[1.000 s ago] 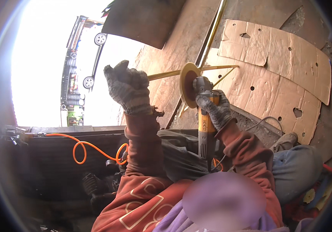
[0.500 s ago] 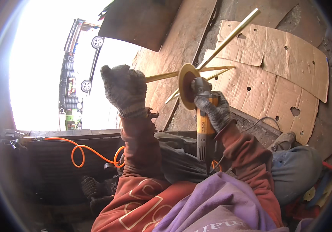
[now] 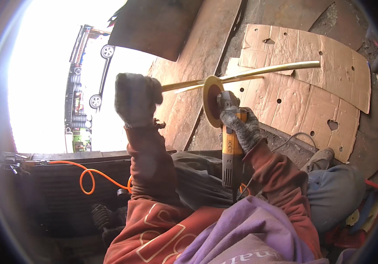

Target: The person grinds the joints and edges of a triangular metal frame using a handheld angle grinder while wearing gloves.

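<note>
My left hand [image 3: 137,100], in a grey knit work glove, is closed around the end of a brass-coloured metal bar [image 3: 181,85] that runs rightward behind the disc. My right hand [image 3: 244,127], gloved too, grips the head end of a yellow and grey angle grinder [image 3: 231,149], held nearly upright. Its round tan disc [image 3: 211,102] hides part of the bar; whether they touch I cannot tell. Beyond the disc, a thicker brass-coloured length [image 3: 285,67] reaches right over the cardboard, with a thinner one just below. How these pieces join is hidden.
Flattened cardboard sheets [image 3: 303,97] lie on the ground ahead. A dark metal sheet [image 3: 156,26] stands at the upper left. An orange hose [image 3: 93,170] curls at the left. The grinder's grey cord [image 3: 292,136] loops near my shoe [image 3: 321,159]. A vehicle's wheels [image 3: 95,101] show outside.
The thicker brass-coloured length has swung from a steep diagonal down to nearly level. My left hand has shifted slightly left and turned. The grinder has hardly moved.
</note>
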`<state>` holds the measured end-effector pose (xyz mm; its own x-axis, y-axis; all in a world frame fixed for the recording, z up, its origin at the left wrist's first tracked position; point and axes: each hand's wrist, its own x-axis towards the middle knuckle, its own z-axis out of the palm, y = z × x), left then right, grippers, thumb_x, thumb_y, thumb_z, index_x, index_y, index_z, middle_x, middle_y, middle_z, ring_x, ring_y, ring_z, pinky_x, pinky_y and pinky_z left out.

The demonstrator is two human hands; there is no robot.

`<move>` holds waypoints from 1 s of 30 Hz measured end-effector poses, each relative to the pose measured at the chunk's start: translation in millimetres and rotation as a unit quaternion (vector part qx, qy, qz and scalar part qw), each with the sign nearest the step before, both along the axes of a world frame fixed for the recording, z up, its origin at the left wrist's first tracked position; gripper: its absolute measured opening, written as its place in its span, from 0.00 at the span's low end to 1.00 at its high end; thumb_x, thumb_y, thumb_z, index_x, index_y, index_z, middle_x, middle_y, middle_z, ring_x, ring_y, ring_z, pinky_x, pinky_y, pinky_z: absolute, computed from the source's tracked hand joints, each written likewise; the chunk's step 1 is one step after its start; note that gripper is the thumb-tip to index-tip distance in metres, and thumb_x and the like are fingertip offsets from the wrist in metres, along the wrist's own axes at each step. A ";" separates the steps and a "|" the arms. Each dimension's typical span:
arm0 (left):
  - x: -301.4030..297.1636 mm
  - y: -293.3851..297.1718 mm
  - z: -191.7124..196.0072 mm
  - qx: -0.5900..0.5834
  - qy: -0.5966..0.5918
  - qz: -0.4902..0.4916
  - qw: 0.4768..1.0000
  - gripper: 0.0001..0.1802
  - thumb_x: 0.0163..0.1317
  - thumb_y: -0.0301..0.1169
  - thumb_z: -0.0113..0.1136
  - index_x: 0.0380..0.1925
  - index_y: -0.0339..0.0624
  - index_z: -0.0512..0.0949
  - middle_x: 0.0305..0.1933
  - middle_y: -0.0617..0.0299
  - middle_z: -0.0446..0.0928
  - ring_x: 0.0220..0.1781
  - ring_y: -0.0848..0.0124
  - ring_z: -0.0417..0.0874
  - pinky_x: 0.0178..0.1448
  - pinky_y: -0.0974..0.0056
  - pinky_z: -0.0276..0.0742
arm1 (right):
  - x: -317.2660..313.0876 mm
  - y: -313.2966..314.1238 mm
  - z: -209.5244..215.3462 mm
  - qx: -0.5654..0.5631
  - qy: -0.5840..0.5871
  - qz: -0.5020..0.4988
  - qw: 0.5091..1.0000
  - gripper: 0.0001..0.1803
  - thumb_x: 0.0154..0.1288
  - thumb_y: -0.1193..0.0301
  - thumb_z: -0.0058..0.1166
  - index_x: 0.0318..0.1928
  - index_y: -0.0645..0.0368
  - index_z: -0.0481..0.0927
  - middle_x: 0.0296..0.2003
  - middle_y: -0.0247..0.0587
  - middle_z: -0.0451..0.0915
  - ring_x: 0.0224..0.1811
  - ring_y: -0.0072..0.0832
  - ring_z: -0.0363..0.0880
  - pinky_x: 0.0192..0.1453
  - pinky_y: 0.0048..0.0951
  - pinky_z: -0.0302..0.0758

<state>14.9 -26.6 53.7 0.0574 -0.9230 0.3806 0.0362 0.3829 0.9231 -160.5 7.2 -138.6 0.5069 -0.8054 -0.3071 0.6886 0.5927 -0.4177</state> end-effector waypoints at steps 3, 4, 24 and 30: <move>-9.7 -11.1 2.7 0.025 0.024 0.174 0.984 0.26 0.73 0.47 0.34 0.30 0.41 0.74 0.17 0.68 0.60 0.16 0.73 0.58 0.28 0.62 0.64 | 4.9 4.1 6.7 0.009 -0.030 -0.009 0.999 0.24 0.50 0.73 0.70 0.43 0.56 0.68 0.34 0.36 0.78 0.29 0.22 0.77 0.32 0.26 0.77; -2.7 -8.9 -0.5 0.024 0.078 0.229 0.970 0.25 0.72 0.49 0.36 0.31 0.40 0.75 0.17 0.68 0.60 0.16 0.74 0.58 0.26 0.62 0.65 | 7.4 6.6 10.4 -0.019 -0.020 -0.007 1.000 0.21 0.51 0.74 0.68 0.43 0.56 0.70 0.34 0.38 0.79 0.31 0.24 0.79 0.33 0.27 0.79; -39.7 -3.6 -9.6 0.009 0.132 0.384 0.914 0.29 0.69 0.54 0.41 0.30 0.37 0.75 0.11 0.62 0.67 0.08 0.69 0.67 0.12 0.67 0.66 | 5.8 -0.9 7.5 -0.028 0.070 -0.032 0.997 0.20 0.52 0.74 0.68 0.43 0.58 0.71 0.35 0.36 0.79 0.33 0.22 0.80 0.37 0.26 0.79; -44.5 -0.3 -9.3 0.002 0.128 0.355 0.926 0.29 0.68 0.55 0.43 0.30 0.38 0.75 0.12 0.62 0.68 0.08 0.68 0.68 0.12 0.67 0.67 | 2.7 -0.5 12.5 -0.036 0.076 -0.048 0.995 0.21 0.52 0.73 0.68 0.43 0.59 0.71 0.34 0.36 0.79 0.32 0.23 0.80 0.36 0.25 0.79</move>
